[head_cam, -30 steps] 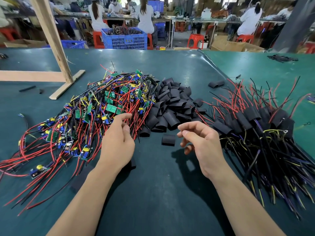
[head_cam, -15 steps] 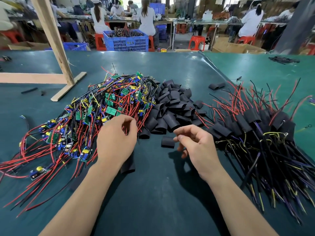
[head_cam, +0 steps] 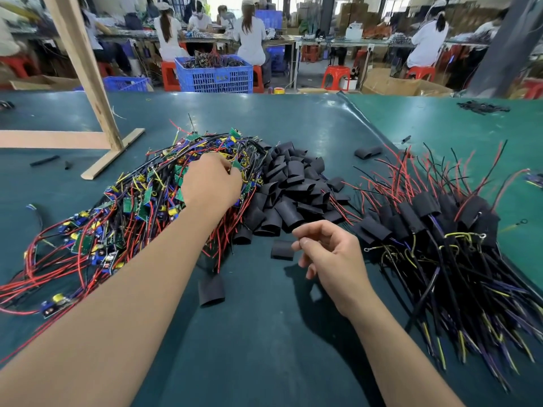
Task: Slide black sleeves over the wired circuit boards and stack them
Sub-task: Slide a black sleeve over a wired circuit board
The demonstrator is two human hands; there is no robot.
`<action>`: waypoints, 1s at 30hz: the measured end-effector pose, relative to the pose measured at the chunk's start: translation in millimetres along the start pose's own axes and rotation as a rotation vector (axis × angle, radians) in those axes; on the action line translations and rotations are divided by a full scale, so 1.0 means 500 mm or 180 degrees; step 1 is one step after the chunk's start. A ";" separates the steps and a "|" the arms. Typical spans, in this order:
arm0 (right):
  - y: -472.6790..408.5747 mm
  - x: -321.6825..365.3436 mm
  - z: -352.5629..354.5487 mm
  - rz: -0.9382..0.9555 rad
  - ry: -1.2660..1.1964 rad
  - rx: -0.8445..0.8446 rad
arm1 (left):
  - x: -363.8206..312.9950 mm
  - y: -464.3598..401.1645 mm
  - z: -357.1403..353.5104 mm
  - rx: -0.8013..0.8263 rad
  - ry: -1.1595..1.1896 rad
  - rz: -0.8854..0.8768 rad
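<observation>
Bench worker's left hand (head_cam: 211, 183) reaches into the pile of wired circuit boards (head_cam: 141, 207), fingers curled down among the wires; can't tell whether a board is gripped yet. Right hand (head_cam: 329, 254) hovers w/ fingers loosely curled, holding nothing, just beside a loose black sleeve (head_cam: 282, 249) lying in front of the sleeve heap (head_cam: 293, 183); finished stack (head_cam: 435, 230) lies at right. Best approach, prob.: lift one board clear of tangled leads, then feed wires thru the sleeve first.
</observation>
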State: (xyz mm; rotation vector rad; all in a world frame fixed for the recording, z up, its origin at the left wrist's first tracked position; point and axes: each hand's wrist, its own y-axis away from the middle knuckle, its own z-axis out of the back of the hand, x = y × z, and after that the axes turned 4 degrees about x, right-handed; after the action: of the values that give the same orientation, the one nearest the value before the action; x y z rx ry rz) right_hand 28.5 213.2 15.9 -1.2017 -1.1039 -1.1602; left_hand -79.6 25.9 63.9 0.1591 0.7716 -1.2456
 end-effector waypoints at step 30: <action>0.008 0.024 0.014 0.0791 -0.0947 0.0030 | 0.086 0.210 -0.034 0.1269 0.0281 -0.2445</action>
State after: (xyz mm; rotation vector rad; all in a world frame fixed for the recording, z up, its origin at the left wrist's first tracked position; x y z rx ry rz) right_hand 33.3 219.6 27.7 -1.4912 -1.1379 -0.8028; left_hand 11.1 36.9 -5.4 0.2548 0.6684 -2.1332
